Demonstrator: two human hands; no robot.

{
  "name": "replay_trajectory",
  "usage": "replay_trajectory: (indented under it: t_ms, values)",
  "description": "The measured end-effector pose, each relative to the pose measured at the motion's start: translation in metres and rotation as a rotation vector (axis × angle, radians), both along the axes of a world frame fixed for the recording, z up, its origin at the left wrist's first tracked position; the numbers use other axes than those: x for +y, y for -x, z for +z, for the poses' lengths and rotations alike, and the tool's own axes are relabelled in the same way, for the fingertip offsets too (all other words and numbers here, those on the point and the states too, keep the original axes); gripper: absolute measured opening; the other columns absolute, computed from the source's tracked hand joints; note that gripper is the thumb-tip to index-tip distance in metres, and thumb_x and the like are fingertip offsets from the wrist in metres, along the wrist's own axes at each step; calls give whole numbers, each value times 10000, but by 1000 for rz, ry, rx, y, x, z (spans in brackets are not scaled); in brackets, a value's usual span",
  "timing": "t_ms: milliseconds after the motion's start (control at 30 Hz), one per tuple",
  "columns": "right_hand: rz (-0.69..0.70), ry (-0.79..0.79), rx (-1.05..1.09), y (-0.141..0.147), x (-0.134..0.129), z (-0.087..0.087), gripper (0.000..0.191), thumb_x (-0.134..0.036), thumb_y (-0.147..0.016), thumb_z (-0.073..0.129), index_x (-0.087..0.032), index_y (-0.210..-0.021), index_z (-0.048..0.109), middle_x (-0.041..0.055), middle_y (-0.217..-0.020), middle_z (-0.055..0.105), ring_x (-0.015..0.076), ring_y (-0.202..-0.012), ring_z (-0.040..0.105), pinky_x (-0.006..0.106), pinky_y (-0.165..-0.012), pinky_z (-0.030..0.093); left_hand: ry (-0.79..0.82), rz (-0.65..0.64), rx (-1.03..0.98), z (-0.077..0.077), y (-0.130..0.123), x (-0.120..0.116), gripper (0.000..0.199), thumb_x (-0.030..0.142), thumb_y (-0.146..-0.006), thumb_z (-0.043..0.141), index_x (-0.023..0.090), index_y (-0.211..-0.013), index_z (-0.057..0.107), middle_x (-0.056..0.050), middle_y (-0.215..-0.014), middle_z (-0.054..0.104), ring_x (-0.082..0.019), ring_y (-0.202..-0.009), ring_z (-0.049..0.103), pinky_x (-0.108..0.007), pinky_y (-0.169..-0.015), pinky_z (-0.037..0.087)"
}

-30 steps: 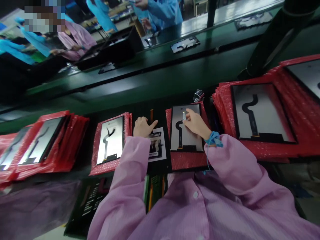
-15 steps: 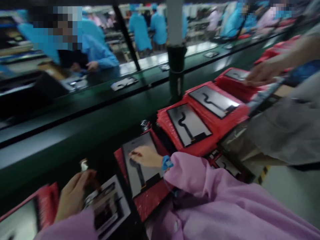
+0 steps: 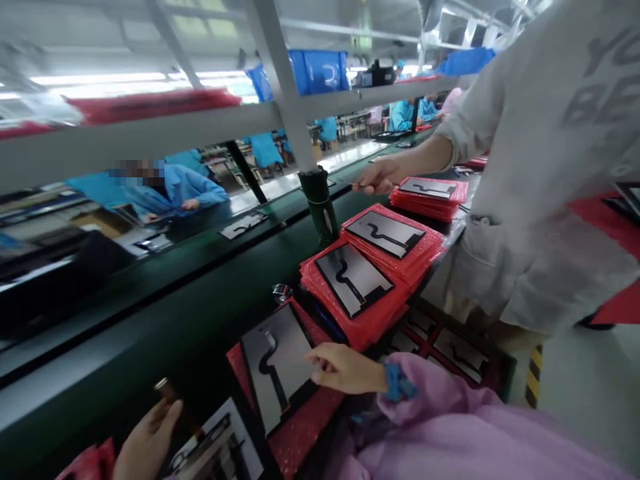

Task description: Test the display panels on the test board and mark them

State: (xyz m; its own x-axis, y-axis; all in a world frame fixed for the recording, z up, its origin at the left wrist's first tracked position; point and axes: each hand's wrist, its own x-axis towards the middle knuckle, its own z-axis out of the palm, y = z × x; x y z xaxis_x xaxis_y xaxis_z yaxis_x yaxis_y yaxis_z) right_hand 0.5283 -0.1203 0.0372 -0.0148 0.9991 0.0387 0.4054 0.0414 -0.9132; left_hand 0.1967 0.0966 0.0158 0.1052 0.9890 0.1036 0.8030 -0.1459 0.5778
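Note:
At the lower left, my left hand has its fingers closed around a brown flex cable with a metallic tip. That cable rises from a white-framed assembly beside the hand. My right hand is curled, fingertips together at the right edge of a grey display panel; what they pinch, if anything, is hidden. A black ribbon cable lies curved across this panel, which rests on red bubble wrap.
Two more panels lie on stacked red bubble bags. A co-worker's hand reaches in from the right above another stack. Past the bags stands a dark-wrapped post. A green conveyor runs behind.
My view has tilted upward. My right hand has moved from the ribbon cable's upper end to the panel's right edge. The co-worker's hand has shifted left, off the far panel.

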Motion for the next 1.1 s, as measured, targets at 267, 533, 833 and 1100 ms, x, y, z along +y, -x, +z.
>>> replay_trajectory:
  t_ms: [267, 533, 833, 1100]
  values:
    - [-649, -390, -214, -91, -43, 92, 395, -443, -958, 501, -181, -1250, 549, 41, -889, 672, 154, -696, 619, 280, -678, 489, -138, -217, 43, 95, -96, -57, 691, 705, -722, 451, 194, -1151, 630, -183, -1261, 650, -386, -1162, 640, -559, -1025, 496]
    - [-968, 3, -796, -136, 5, 124, 602, -281, -981, 475, -52, -1518, 328, 171, -898, 746, 287, -813, 723, 346, -725, 514, 89, -640, 37, 115, -191, -104, 550, 595, -836, 466, 196, -1166, 651, -93, -1143, 718, -270, -1074, 668, -461, -1018, 494]
    - [-876, -241, -485, -123, -37, 123, 473, -348, -1039, 295, -94, -1255, 630, 96, -776, 746, 206, -656, 701, 311, -705, 524, 134, -676, 19, 115, -186, -123, 437, 489, -927, 449, 193, -1174, 654, -96, -1180, 710, -248, -1030, 674, -463, -1007, 500]
    - [170, -77, 112, -44, -65, 133, 473, -620, -954, 460, -268, -1025, 770, 2, -748, 757, 114, -555, 665, 179, -511, 506, -359, -778, -203, 101, -181, -164, 630, 324, -918, 625, 262, -1499, 389, -159, -1571, 394, -288, -1441, 418, -457, -1087, 485]
